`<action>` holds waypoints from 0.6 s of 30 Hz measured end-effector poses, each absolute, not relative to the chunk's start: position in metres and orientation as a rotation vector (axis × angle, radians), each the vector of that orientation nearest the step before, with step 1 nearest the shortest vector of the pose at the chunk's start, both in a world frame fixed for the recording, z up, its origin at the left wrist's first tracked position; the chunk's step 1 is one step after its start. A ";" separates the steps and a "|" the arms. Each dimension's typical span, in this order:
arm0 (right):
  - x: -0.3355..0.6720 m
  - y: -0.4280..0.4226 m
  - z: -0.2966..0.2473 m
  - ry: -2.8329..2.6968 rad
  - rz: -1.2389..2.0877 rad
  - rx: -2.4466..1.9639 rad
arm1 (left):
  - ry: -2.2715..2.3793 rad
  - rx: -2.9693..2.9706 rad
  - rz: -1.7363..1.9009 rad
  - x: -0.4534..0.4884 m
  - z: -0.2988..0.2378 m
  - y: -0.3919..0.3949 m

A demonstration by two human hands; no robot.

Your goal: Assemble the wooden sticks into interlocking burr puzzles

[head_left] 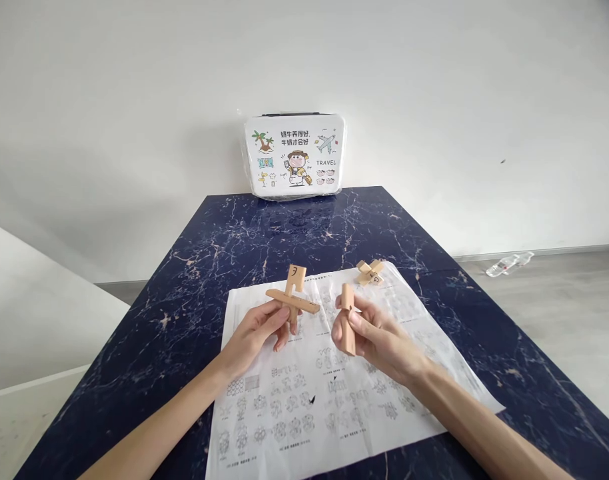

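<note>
My left hand (264,327) pinches two crossed wooden puzzle pieces (293,301) above the printed sheet. One piece stands nearly upright with a dark mark on its top end, and the other lies across it. In my right hand (367,327) is a single notched wooden puzzle piece (348,340), held upright between thumb and fingers. A gap separates the pieces in the two hands. Beyond my right hand, a small cluster of interlocked wooden pieces (370,273) with dark marks rests near the sheet's far edge.
Under both hands lies a white instruction sheet (279,460) printed with small diagrams. It covers part of a dark blue marbled table (294,233). A white case (297,160) with cartoon prints stands against the wall at the back. A clear plastic item (509,264) is on the floor at right.
</note>
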State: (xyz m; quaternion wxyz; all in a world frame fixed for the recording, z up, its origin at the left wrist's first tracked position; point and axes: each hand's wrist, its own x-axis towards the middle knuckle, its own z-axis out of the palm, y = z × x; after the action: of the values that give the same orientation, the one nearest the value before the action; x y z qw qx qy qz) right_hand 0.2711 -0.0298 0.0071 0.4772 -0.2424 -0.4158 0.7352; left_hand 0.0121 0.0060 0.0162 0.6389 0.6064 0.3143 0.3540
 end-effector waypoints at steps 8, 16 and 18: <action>0.270 -0.030 0.006 -1.139 1.709 -0.641 | 0.745 1.383 0.792 0.013 0.020 0.005; 0.263 -0.032 0.013 -1.444 1.625 -0.585 | 0.727 1.382 0.779 0.015 0.023 0.005; 0.262 -0.032 0.010 -1.415 1.649 -0.561 | 0.723 1.371 0.783 0.014 0.021 0.005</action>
State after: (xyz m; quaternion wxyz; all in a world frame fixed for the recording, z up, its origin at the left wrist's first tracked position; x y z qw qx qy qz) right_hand 0.2618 -0.0318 0.0097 0.4339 -0.2251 -0.5681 0.6621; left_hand 0.0143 0.0046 0.0215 0.6461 0.6027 0.3176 0.3441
